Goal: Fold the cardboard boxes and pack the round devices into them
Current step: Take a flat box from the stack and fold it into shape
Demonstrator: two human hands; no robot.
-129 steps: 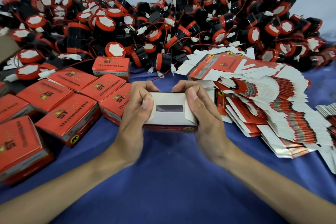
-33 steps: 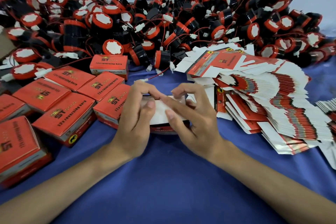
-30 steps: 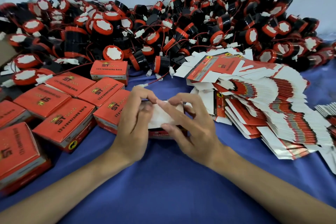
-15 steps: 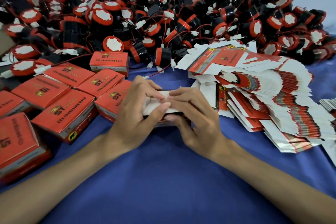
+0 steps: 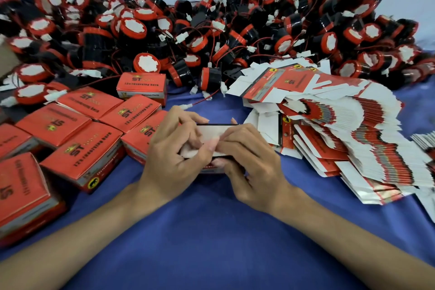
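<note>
A half-folded box (image 5: 213, 131) is held at centre, low over the blue cloth (image 5: 211, 231), w/ white inner flaps turned up and a red side seen along its near edge. It is grasped from both ends. The left hand (image 5: 171, 155) is curled round the left end w/ the thumb laid across a white flap. The right hand (image 5: 250, 165) is curled round the right end, its fingers pressed onto the flaps from the other side. The two hands are met approx. at the box's middle. Whether a device is inside can't be told, as the opening is hidden by fingers.

Just left of the box, finished red boxes (image 5: 82, 150) are laid close together in rows, each printed w/ an "ST" logo; the nearest is partly hidden by the left hand. A lone red box (image 5: 142, 86) is stood behind & left of the held one.

Right of the box, a fanned stack of flat cartons (image 5: 367, 129) is spread, red print & white flaps showing.

Behind the box, a big heap of round devices (image 5: 235, 30) is piled: black bodies, red rims, white face stickers, thin red wires. One white connector (image 5: 186, 106) is seen on the cloth just behind the box, by the left fingertips.
</note>
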